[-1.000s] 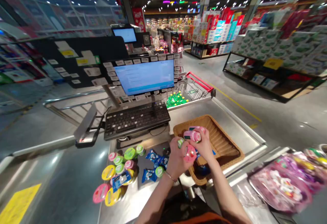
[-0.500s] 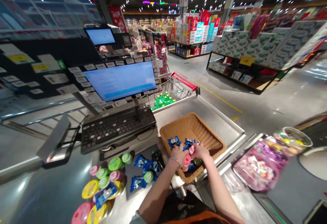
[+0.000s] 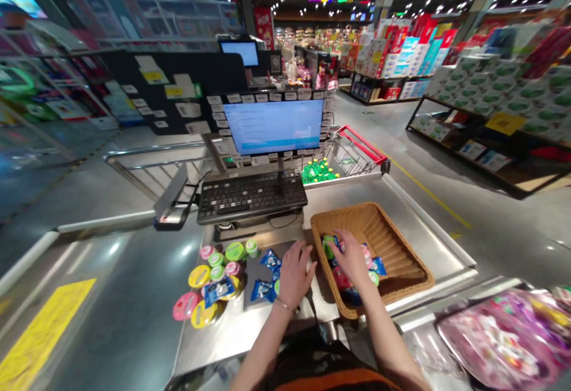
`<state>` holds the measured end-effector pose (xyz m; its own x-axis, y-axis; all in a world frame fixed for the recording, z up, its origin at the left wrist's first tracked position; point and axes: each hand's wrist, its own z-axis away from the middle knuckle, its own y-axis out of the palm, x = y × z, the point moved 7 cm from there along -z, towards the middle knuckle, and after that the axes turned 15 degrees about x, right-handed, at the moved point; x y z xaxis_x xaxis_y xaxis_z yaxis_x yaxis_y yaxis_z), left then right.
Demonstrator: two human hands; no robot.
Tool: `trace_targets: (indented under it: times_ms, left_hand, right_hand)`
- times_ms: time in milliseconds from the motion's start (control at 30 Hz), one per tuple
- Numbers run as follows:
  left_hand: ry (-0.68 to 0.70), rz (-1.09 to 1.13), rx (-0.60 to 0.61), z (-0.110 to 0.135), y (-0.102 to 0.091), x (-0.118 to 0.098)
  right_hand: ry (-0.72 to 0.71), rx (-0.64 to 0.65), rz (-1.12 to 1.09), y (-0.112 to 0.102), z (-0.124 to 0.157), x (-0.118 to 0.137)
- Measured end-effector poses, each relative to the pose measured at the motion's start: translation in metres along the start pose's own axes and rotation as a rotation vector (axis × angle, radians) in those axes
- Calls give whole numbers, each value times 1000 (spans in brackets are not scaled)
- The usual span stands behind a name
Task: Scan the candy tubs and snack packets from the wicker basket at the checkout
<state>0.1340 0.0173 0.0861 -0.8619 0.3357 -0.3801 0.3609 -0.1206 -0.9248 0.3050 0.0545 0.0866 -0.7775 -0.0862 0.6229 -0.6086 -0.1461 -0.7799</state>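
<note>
Green round tub [image 3: 329, 247] lies inside the wicker basket [image 3: 392, 242], directly beneath your right grip [image 3: 352, 257]. Its fingers [image 3: 341, 237] curve down at the tub; you cannot tell from this view whether they are clenched on it. Blue foil packets [image 3: 378, 266] and a pink tub [image 3: 341, 277] lie in the basket just below and right of that grip. Your left grip [image 3: 295, 275] is released, fingers spread, outside the basket rim above the steel bench [image 3: 250, 349]. Left of it lie further foil packets [image 3: 266, 291] and a cluster of round pink, green and yellow tubs [image 3: 209, 278]. A keyboard [image 3: 252, 196] sits ahead of the left grip.
</note>
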Motion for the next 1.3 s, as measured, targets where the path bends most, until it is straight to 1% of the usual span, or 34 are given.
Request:
trace_targets:
  times_ms: [67,133,200,267,333,367,433,500,600,667,700,833,933,1033,1133,1300]
  left_hand:
    - [-156,-9,-27,27,-7,40]
    - [-296,-23,-42,55,-10,80]
    - [-394,-21,-30,82,-7,114]
    - [-462,13,50,104,7,139]
    - [-506,66,166,120,30,153]
    - [-516,90,219,126,43,155]
    - [-494,113,271,133,69,149]
    - [-469,121,287,133,94,137]
    - [-564,105,235,133,120,125]
    - [-598,74,193,132,128,121]
    - [-607,54,169,131,130,120]
    - [-592,20,100,132,124,126]
    - [-528,32,98,130,118,132]
    - [-501,41,89,128,115,133]
    - [-526,50,57,127,114,133]
    - [-597,28,-43,125,111,135]
  right_hand:
    - [-153,114,-45,30,-4,40]
    - [-222,290,1,69,-7,70]
    - [-205,489,126,115,-8,87]
    - [-164,581,193,153,-12,95]
    - [-130,639,253,187,-17,98]
    - [-116,663,284,201,-20,99]
    - [-99,715,342,224,-25,98]
    - [-99,770,387,239,-29,96]
    - [-124,846,432,250,-30,93]
    - [-138,878,453,253,-30,93]
    - [-139,883,462,253,-30,93]
    - [-116,853,473,252,-32,97]
    - [-74,855,464,255,-36,100]
    - [-28,883,442,260,-40,99]
    - [-9,906,392,262,-42,93]
    - [-98,956,254,261,-38,86]
